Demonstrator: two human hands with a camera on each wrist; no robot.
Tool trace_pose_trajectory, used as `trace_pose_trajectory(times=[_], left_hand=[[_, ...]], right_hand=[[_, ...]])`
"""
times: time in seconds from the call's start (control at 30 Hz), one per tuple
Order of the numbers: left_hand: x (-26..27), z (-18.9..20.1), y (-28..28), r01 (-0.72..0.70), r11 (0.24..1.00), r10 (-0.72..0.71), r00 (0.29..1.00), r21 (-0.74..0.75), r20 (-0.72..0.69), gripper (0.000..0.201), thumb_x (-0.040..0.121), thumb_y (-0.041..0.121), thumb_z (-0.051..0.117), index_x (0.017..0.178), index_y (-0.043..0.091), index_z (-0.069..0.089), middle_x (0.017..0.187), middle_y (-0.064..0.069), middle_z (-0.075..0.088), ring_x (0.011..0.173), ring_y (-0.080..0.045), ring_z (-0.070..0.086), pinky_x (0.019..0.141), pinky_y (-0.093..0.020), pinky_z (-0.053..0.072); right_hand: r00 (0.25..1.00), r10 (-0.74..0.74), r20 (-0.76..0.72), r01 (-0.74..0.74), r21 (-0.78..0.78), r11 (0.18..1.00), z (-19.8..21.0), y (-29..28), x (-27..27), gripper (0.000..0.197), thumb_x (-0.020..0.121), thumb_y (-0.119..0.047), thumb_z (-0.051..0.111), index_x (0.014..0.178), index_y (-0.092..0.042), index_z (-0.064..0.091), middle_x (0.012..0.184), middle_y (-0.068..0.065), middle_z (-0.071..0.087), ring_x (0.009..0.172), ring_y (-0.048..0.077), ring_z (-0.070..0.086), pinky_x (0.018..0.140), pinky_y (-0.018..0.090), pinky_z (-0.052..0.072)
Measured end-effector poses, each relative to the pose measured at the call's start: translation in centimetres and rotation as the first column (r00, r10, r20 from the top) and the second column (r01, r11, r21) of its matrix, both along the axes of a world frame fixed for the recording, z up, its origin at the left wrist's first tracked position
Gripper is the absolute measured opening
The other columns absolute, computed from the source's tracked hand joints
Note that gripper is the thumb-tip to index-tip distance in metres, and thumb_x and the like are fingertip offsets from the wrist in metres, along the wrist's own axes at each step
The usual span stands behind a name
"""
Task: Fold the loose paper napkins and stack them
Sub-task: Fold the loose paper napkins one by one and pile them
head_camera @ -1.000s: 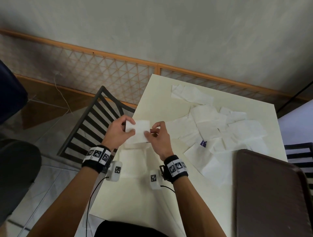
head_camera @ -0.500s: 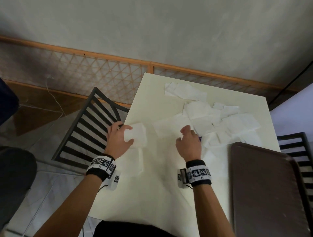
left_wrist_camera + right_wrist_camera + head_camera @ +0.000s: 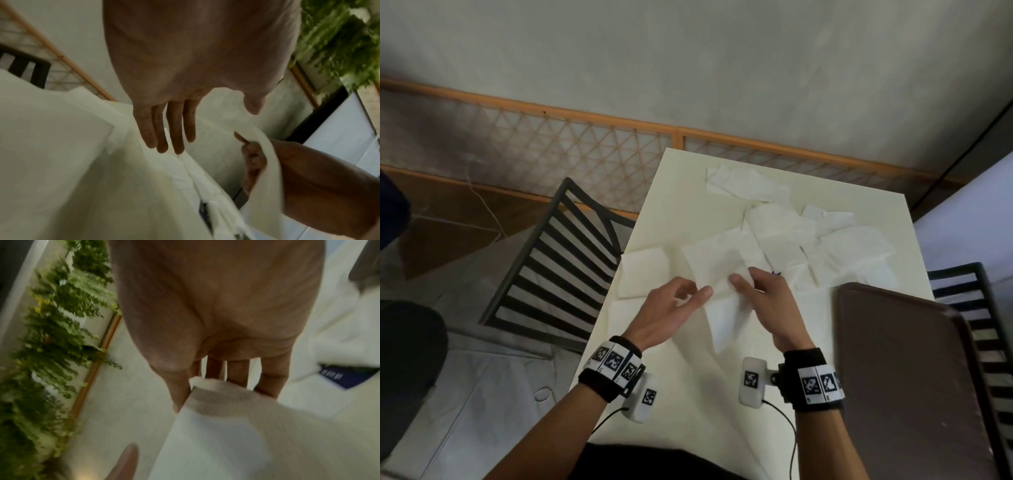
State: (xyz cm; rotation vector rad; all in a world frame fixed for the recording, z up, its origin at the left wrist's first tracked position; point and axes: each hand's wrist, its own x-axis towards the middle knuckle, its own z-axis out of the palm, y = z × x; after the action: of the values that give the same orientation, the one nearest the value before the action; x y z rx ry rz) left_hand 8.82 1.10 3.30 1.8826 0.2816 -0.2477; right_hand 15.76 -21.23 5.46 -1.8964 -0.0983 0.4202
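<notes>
Head view: from above the near edge of the table (image 3: 681, 404), facing forward and down, wide enough to take in the far edge, both hands and the wall behind. Left wrist view: close under the left hand (image 3: 185, 73), looking along its fingers toward the far edge, tilted. Right wrist view: close under the right hand (image 3: 216, 313), looking along its fingers, tilted and blurred. Shared by all three: the lifted napkin (image 3: 726, 318) (image 3: 265, 175) (image 3: 236, 434) over the table's middle.

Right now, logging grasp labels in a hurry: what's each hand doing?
Left hand: open, fingers straight, holding nothing.
Right hand: pinching a loose napkin lifted off the table.
</notes>
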Motion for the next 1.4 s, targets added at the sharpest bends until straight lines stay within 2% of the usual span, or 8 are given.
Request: trace_pose_trajectory(times=[0.1, 0.27, 0.47, 0.7, 0.9, 1.1, 1.23, 1.4], left_hand=[[0.3, 1.9, -0.2, -0.027, 0.975, 0.031, 0.999, -0.219, 0.016, 0.052, 0.09, 0.068, 0.076, 0.122, 0.027, 0.074, 0.119, 0.006, 0.08, 0.115, -0.017, 0.075, 0.106, -0.049, 0.057], [0.5, 4.0, 1.5, -0.107, 0.987, 0.135, 0.959, -0.122, 0.249, 0.019, 0.1, 0.024, 0.078, 0.11, 0.008, 0.078, 0.099, -0.004, 0.083, 0.098, -0.028, 0.079, 0.095, -0.056, 0.062], [0.3, 5.2, 3.1, -0.044, 0.999, 0.046, 0.906, -0.015, 0.422, 0.027, 0.101, -0.007, 0.066, 0.105, 0.013, 0.084, 0.103, 0.004, 0.082, 0.102, -0.019, 0.078, 0.096, -0.041, 0.062], [0.1, 6.2, 3.4, -0.002, 0.996, 0.041, 0.902, -0.089, 0.429, 0.034, 0.106, -0.011, 0.053, 0.106, 0.009, 0.081, 0.107, 0.001, 0.08, 0.103, -0.018, 0.072, 0.092, -0.019, 0.053], [0.0, 5.9, 3.5, -0.019, 0.999, 0.036, 0.896, -0.043, 0.442, 0.033, 0.103, -0.001, 0.054, 0.099, 0.017, 0.081, 0.098, -0.002, 0.079, 0.084, -0.034, 0.064, 0.076, -0.04, 0.048], [-0.7, 5.8, 3.4, 0.054, 0.981, -0.146, 0.838, 0.186, 0.526, 0.023, 0.1, -0.004, 0.064, 0.092, 0.012, 0.078, 0.09, 0.009, 0.078, 0.089, -0.016, 0.075, 0.08, -0.024, 0.055], [-0.8, 5.1, 3.1, 0.07, 0.975, -0.175, 0.828, 0.212, 0.533, 0.02, 0.1, 0.004, 0.061, 0.087, 0.011, 0.073, 0.085, 0.009, 0.074, 0.083, -0.016, 0.072, 0.079, -0.028, 0.054], [-1.0, 4.8, 4.2, -0.079, 0.99, 0.003, 0.842, 0.118, 0.539, 0.028, 0.103, 0.023, 0.058, 0.085, 0.013, 0.078, 0.085, 0.01, 0.077, 0.086, -0.015, 0.076, 0.083, -0.027, 0.057]], right_hand=[[0.999, -0.034, 0.014, 0.03, 0.212, 0.977, 2.4, 2.2, -1.4, 0.044, 0.109, -0.036, 0.069, 0.087, 0.001, 0.06, 0.076, 0.01, 0.057, 0.075, 0.019, 0.053, 0.069, 0.036, 0.041], [1.0, 0.0, 0.003, -0.001, 0.361, 0.933, 2.7, 3.2, -1.8, 0.016, 0.107, -0.016, 0.07, 0.119, -0.012, 0.081, 0.116, 0.005, 0.083, 0.109, 0.024, 0.077, 0.092, 0.041, 0.062], [0.997, -0.068, 0.023, 0.05, 0.461, 0.886, 1.1, 3.6, -1.4, 0.043, 0.093, 0.021, 0.057, 0.087, -0.012, 0.084, 0.099, 0.014, 0.082, 0.094, 0.028, 0.075, 0.081, 0.042, 0.058], [0.998, -0.054, -0.022, 0.057, 0.544, 0.837, 0.6, 3.8, -1.2, 0.043, 0.101, 0.014, 0.055, 0.089, -0.016, 0.083, 0.104, 0.017, 0.077, 0.098, 0.034, 0.07, 0.083, 0.048, 0.051], [0.996, 0.022, -0.087, 0.035, 0.603, 0.797, 0.7, 3.8, -0.9, 0.045, 0.103, 0.014, 0.048, 0.082, -0.009, 0.08, 0.1, 0.02, 0.074, 0.095, 0.033, 0.067, 0.08, 0.039, 0.048], [0.996, -0.031, 0.085, -0.004, 0.375, 0.927, 2.6, 4.2, -0.6, 0.025, 0.104, -0.004, 0.044, 0.096, -0.001, 0.068, 0.116, 0.009, 0.08, 0.111, 0.034, 0.072, 0.094, 0.041, 0.05], [0.843, 0.248, 0.477, -0.19, -0.166, 0.968, 2.0, 7.5, -1.4, 0.042, 0.116, -0.042, 0.041, 0.083, -0.024, 0.059, 0.077, -0.012, 0.063, 0.079, 0.013, 0.06, 0.079, 0.041, 0.051], [0.845, 0.138, 0.516, -0.08, -0.135, 0.988, -0.4, 8.7, -0.4, 0.052, 0.113, -0.047, 0.054, 0.068, -0.025, 0.037, 0.059, -0.01, 0.04, 0.067, 0.016, 0.04, 0.063, 0.036, 0.037]])
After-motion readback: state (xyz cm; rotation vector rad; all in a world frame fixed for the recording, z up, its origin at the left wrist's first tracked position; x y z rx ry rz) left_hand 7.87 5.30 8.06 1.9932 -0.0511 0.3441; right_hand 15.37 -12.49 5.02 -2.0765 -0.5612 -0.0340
